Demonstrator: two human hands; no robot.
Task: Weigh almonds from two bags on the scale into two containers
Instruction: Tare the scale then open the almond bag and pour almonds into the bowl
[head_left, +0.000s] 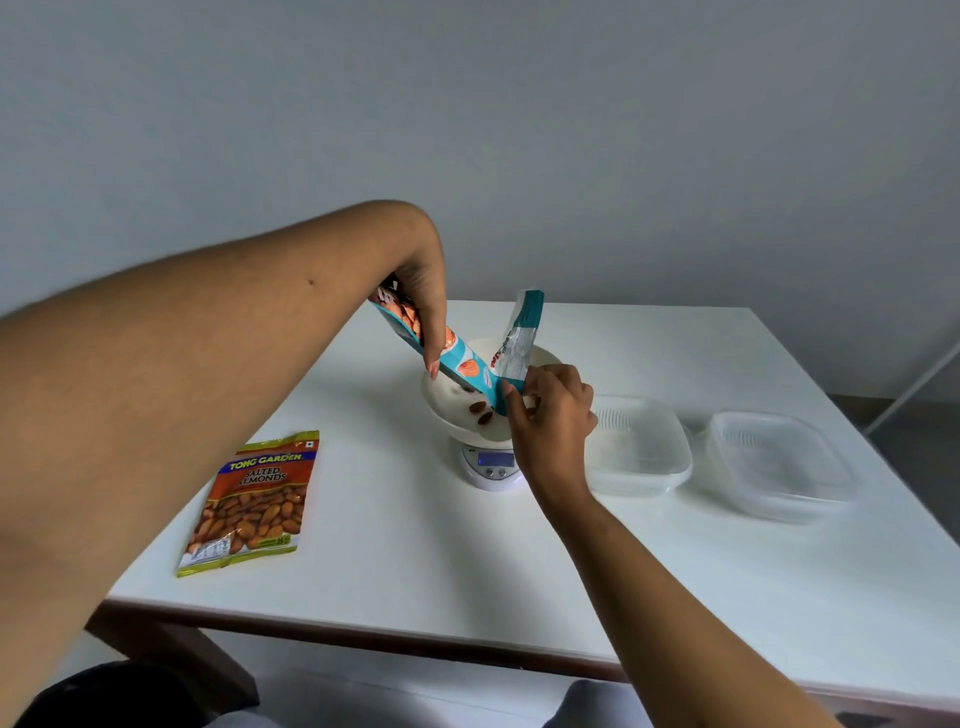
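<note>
Spillage looms; left hand (426, 312) grips the tilted teal almond bag (452, 353), right hand (550, 410) pinches its torn mouth over the scale bowl (447, 410); a sudden rush could overshoot the weight.

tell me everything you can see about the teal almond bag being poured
The teal bag is a glossy foil-like packet printed with almonds and white patches. It is tilted mouth-down over the white bowl on the scale. The left hand grips its upper end, the right hand pinches the opened mouth, its flap standing up.
</note>
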